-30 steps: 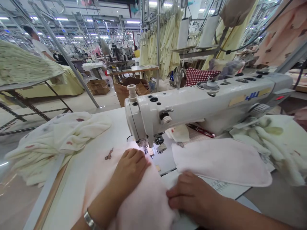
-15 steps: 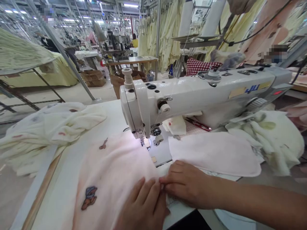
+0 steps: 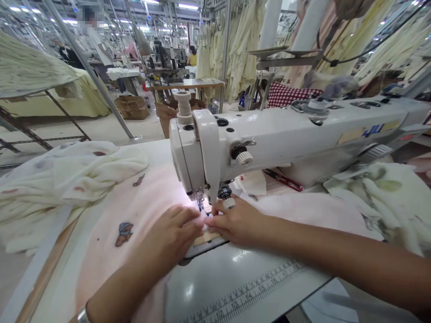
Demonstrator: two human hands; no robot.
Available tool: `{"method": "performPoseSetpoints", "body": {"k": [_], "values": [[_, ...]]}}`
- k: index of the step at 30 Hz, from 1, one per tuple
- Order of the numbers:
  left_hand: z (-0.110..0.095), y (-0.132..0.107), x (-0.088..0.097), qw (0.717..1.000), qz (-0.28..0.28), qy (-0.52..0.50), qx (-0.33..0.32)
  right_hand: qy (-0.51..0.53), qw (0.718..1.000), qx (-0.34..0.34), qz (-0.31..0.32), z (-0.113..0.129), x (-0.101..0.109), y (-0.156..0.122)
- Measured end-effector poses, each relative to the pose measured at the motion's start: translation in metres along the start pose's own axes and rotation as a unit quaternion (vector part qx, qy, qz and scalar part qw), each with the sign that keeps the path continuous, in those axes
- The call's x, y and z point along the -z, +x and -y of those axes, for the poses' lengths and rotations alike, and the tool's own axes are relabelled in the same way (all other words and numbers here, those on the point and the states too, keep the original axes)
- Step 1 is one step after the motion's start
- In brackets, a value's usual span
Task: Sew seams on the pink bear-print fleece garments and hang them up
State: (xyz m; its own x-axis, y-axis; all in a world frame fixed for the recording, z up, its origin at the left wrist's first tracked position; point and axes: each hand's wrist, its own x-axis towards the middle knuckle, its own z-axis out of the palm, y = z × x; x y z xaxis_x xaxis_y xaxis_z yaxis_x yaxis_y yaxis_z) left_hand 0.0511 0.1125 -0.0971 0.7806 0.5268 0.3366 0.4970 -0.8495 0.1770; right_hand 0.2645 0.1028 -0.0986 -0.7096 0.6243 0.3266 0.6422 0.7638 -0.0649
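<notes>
Machine head overhangs both hands, left hand meeting right hand, flat, pressing pink fabric; cream pile beside.

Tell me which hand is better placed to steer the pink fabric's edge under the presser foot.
Right, probably. The right hand has fingertips at the edge just before the presser foot; the left hand lies flat on the pink fabric further left, better for holding it down.

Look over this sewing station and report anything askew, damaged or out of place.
Nothing stands out. The left hand and right hand rest on the pink fabric at the sewing machine, and the cloth lies flat. The cream fabric heap at left is crumpled, nothing more.
</notes>
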Motion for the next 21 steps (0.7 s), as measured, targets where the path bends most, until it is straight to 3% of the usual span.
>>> {"method": "performPoseSetpoints", "body": {"k": [6,13,16,19,20,21], "values": [[0.027,0.007,-0.002,0.999,-0.026,0.004,0.042,-0.011,0.999,-0.024,-0.035,-0.001,-0.006,0.004],[0.033,0.014,-0.001,0.997,-0.041,-0.012,0.069,0.025,0.999,-0.043,0.014,0.002,0.001,0.007],[-0.004,-0.002,-0.004,0.993,-0.058,0.013,0.102,0.057,0.998,-0.005,-0.009,0.017,0.016,0.000],[-0.075,-0.039,-0.017,0.988,-0.083,0.056,0.117,0.122,0.991,0.023,-0.051,0.045,0.029,-0.021],[-0.098,-0.051,-0.021,0.986,-0.122,0.101,0.056,0.147,0.987,0.031,-0.049,0.055,0.030,-0.030],[-0.116,-0.059,-0.024,0.979,-0.141,0.132,0.067,0.172,0.984,0.041,-0.036,0.064,0.031,-0.038]]}}
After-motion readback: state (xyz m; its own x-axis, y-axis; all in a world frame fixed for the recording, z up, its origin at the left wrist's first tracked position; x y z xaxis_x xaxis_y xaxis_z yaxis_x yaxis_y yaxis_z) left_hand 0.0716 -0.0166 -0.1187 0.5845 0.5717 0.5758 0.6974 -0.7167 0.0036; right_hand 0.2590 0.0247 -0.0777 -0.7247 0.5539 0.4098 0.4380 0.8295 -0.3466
